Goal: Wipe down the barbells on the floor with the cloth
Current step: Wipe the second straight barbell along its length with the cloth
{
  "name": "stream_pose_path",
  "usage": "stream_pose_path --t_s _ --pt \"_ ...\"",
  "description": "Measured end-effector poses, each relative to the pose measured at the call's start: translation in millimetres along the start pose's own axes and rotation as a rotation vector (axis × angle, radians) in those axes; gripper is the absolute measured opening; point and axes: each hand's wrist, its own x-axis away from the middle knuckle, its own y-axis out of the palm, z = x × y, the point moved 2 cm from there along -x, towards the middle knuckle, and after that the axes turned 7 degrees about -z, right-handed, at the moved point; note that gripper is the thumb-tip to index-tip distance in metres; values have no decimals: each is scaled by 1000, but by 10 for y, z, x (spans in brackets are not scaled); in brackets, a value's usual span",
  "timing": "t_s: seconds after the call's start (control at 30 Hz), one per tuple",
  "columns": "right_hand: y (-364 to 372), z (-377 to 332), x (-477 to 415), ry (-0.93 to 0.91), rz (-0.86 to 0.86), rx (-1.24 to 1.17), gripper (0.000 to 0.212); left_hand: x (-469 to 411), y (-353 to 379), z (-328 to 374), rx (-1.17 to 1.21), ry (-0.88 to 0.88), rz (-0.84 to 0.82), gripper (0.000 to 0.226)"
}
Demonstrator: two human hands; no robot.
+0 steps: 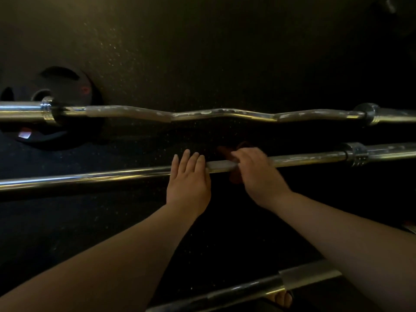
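My left hand [188, 181] flat with straight fingers on the straight barbell [90, 176], my right hand [254, 170] beside it gripping a dark red cloth [235, 176] round the bar, curled barbell [202, 114] beyond, black floor [202, 52], weight plate [67, 86] far left

Cloth [225, 151] mostly hidden under right grip [254, 172], colour unclear in dim light. Straight barbell [90, 176] runs off both edges.

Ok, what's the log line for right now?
left hand: flat on straight chrome barbell | right hand: gripping dark red cloth around same bar | wavy chrome curl bar: untouched beyond
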Motion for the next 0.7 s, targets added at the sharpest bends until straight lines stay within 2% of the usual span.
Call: stream_pose_path --t_s 0.07,0.17,0.2,0.3,0.37,0.5,0.6,0.63,0.7 --pt "-11 214 69 155 84 -22 50 -30 20 50 5 8 16 57" --pt "71 95 9 323 154 -161 51 -102 54 169 1 10 0 57" --pt "97 -6 -17 312 155 -175 49 -132 70 211 1 5 -2 57" --pt "155 -187 -3 24 56 -101 45 -159 85 282 -11 -19 4 57" --pt "103 -52 29 -47 -12 -71 47 -155 90 262 -5 -11 25 56" --pt "12 251 160 177 137 -97 46 -142 88 207 30 36 61 57" --pt "47 103 107 360 180 -222 44 -140 108 234 20 15 64 58" --pt "62 23 70 347 172 -219 44 -143 111 252 22 6 63 57" --pt "74 -66 39 174 104 -146 45 -139 99 261 30 -6 58 57"
